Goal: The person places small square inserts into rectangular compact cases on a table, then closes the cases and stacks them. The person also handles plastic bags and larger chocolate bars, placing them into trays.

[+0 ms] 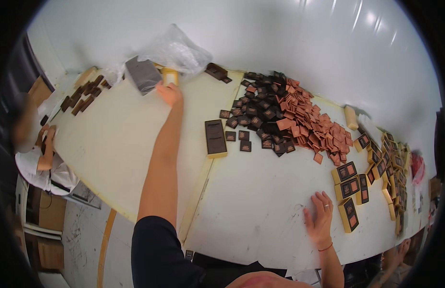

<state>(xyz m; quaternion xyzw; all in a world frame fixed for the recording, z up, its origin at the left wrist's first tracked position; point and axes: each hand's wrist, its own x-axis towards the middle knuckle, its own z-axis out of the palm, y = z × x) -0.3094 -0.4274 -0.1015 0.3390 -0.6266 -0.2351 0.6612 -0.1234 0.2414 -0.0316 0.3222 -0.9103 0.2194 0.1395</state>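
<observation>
My left arm stretches to the back of the table, where my left hand closes on the near end of a small yellow box. Beside it lies a dark grey flat pack in clear plastic. Behind these sits a crumpled clear plastic bag. My right hand rests on the white table with its fingers apart, holding nothing. Nearest to it are gold-sided boxes with dark tops and copper squares. A gold-edged box with a dark insert lies mid-table.
A heap of black square pieces and copper square pieces spreads across the back middle. More filled boxes crowd the right side. Dark brown blocks lie at the far left, near another person's hands.
</observation>
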